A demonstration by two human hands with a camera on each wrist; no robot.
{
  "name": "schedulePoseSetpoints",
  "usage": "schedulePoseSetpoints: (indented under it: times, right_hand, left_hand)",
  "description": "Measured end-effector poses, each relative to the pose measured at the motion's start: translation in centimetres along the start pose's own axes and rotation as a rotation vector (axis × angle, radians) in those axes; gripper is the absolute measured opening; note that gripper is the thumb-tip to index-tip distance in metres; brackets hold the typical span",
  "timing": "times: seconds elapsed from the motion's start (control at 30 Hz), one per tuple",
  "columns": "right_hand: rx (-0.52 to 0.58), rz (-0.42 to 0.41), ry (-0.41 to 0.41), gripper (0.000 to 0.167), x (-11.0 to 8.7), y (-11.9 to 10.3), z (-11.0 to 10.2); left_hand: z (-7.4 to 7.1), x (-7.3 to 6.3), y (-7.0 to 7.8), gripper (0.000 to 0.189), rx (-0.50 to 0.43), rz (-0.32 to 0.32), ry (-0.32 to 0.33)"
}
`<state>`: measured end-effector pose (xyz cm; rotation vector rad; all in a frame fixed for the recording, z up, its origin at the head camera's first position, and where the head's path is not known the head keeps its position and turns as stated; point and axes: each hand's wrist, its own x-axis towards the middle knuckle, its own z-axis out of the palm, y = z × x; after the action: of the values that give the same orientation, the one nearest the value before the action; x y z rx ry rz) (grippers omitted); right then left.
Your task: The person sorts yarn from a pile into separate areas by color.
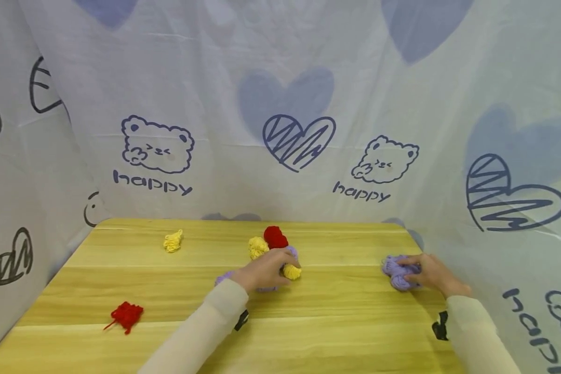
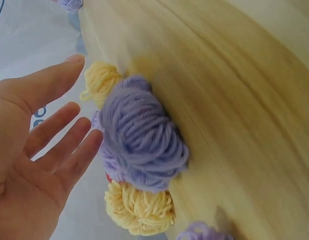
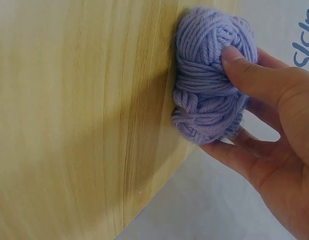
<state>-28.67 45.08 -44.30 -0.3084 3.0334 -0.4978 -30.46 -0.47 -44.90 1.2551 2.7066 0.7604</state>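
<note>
On the right side of the table, my right hand grips a purple ball of yarn, thumb on its near face and fingers around the far side. My left hand is over a cluster of yarn balls mid-table, its fingers parted and holding nothing. Closest to its fingertips is another purple yarn ball. Around that one sit a small yellow yarn ball, a larger yellow yarn ball and a red yarn ball. The left hand partly hides the cluster in the head view.
A small yellow yarn bundle lies at the back left of the wooden table. Nearer the front left is a red yarn bundle with a loose tail. Purple yarn shows beside the left wrist. A printed curtain hangs behind the table.
</note>
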Motion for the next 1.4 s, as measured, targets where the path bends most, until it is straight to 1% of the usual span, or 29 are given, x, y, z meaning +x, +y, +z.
schedulePoseSetpoints:
  times: [0.2, 0.47, 0.7, 0.8, 1.07, 1.2, 1.4]
  right_hand:
    - [0.003, 0.011, 0.005, 0.039, -0.1, -0.1, 0.0]
    - [0.014, -0.027, 0.018, 0.038, -0.1, 0.3, 0.0]
    - [0.017, -0.014, 0.004, 0.039, 0.0, 0.4, -0.1]
    - [0.011, -0.004, -0.004, 0.04, 0.1, 0.3, 0.0]
    - [0.012, -0.011, -0.003, 0.039, 0.2, 0.3, 0.0]
    - [0.009, 0.011, -0.012, 0.04, 0.2, 0.2, 0.0]
    - [0.008, 0.04, -0.02, 0.041, 0.2, 0.2, 0.1]
  left_hand:
    - [0.1, 0.1, 0.4, 0.039, 0.022, 0.002, 0.006]
    - [0.5, 0.4, 0.3, 0.036, 0.07, 0.024, 0.025]
    - [0.8, 0.4, 0.2, 0.035, 0.078, 0.004, 0.024]
    - [0.9, 0.4, 0.1, 0.034, 0.072, 0.012, 0.028]
    - [0.9, 0.4, 0.2, 0.033, 0.063, -0.026, 0.017]
    - [1.0, 0.4, 0.2, 0.033, 0.074, -0.037, 0.017]
    - [1.1, 0.5, 0.3, 0.031, 0.074, -0.034, 0.017]
